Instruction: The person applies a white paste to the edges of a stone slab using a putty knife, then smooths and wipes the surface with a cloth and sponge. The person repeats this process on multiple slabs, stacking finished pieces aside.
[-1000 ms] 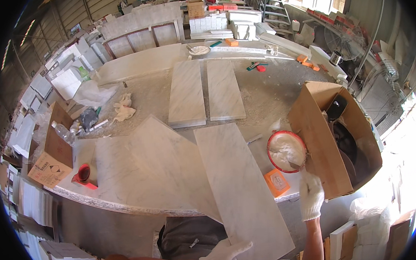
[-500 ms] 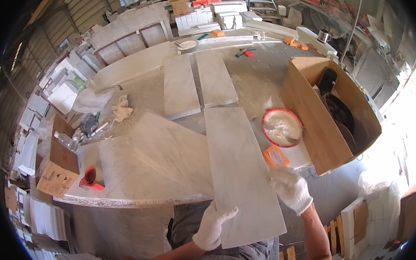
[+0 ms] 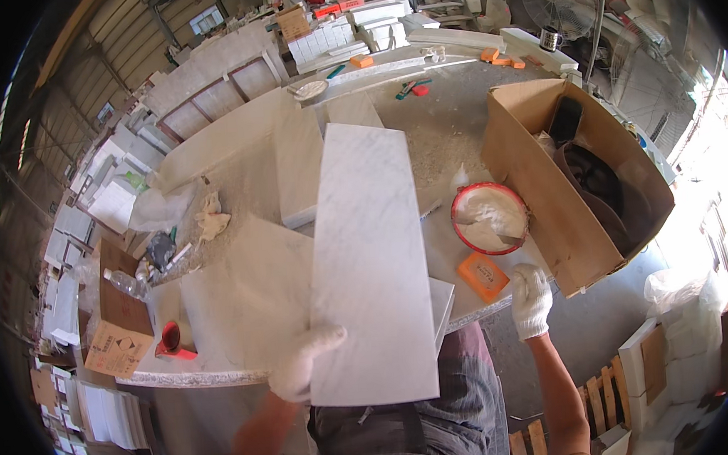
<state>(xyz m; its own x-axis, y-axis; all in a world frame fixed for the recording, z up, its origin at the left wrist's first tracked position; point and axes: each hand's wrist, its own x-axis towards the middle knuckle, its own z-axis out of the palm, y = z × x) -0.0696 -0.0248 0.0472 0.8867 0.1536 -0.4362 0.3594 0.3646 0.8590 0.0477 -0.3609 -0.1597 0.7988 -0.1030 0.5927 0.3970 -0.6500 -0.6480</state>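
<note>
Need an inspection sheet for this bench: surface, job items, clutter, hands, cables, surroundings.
Surface: table, dusty toward the middle.
Job items: stone slab, near end past the table's edge; red-rimmed bowl of white paste; orange block near the bowl.
Clutter: large cardboard box at right; plastic bottle and red cup at left.
Left hand: gloved, holding the slab's left edge.
Right hand: gloved, off the slab; grip can't be told.
Cables: nothing seen for certain.
Surroundings: stacked white blocks, a fan.
</note>
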